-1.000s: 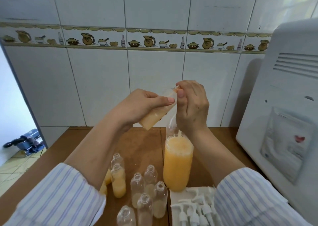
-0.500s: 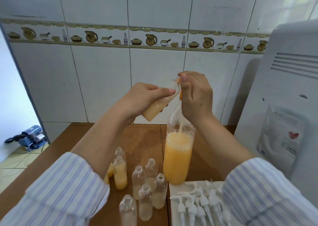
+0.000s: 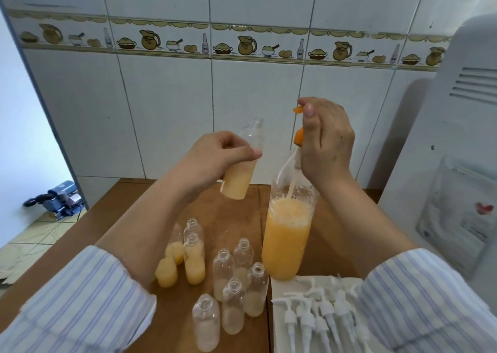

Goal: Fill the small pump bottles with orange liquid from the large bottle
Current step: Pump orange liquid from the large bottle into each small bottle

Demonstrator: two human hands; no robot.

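White glazed wall tiles (image 3: 166,110) are covering the back wall, grout lines running vertical. A decorative border strip (image 3: 242,44) is running across it, showing jugs, pies, bowls and bottles in tan. A brown wooden table (image 3: 121,213) is sitting flush against that wall. At right a white appliance housing (image 3: 443,151) with vent slots near the top is standing on the table edge, a plastic document pouch (image 3: 460,218) hanging on its face. At left a doorway is opening onto a pale tiled floor (image 3: 35,239), where a blue machine (image 3: 60,199) with a black hose is lying. Soft daylight is coming in, reflecting on the upper right tiles.
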